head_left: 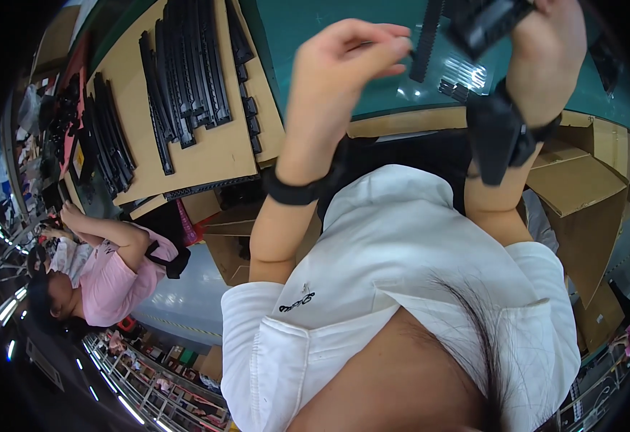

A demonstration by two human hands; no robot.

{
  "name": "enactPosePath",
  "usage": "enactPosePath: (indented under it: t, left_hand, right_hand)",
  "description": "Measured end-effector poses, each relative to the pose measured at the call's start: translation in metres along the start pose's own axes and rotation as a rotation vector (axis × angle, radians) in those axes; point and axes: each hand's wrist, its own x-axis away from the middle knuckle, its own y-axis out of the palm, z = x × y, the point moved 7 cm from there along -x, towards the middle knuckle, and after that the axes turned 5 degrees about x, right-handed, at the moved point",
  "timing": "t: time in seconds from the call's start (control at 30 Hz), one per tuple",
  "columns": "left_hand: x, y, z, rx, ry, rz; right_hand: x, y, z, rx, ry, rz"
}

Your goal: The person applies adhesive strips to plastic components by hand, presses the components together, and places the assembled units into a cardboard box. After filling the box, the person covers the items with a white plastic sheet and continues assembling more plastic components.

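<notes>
Above the green work surface (380,93), my left hand (347,54) is closed, thumb pressed toward the fingertips. Whatever it pinches, if anything, is too small to make out. My right hand (551,39), partly cut off by the upper edge, grips a black plastic part (486,25) that is blurred by motion. Between the hands lies a long black toothed strip (426,39), close to my left fingertips but apparently apart from them. A small dark slotted piece (455,90) rests on the surface near my right wrist.
To the left, a cardboard sheet (217,155) carries several long black plastic strips (189,72), with more strips (107,137) beyond. Open cardboard boxes (581,180) stand at the right, below the table edge. A co-worker in pink (124,281) works at the far left.
</notes>
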Motion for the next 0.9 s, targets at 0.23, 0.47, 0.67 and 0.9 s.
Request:
enactPosePath:
  t: [0.23, 0.47, 0.67, 0.9]
  left_hand:
    - [0.043, 0.009, 0.026, 0.332, -0.09, 0.049]
    - [0.056, 0.028, 0.017, 0.445, -0.163, -0.006]
    - [0.057, 0.029, 0.017, 0.35, -0.132, 0.07]
    - [0.053, 0.03, 0.018, 0.383, -0.086, 0.031]
  right_hand:
    - [0.039, 0.001, 0.045, -0.292, 0.131, 0.232]
    - [0.041, -0.002, 0.036, -0.162, 0.057, 0.278]
    - [0.041, -0.003, 0.034, -0.181, 0.051, 0.299]
    - [0.041, -0.004, 0.03, -0.125, 0.049, 0.281]
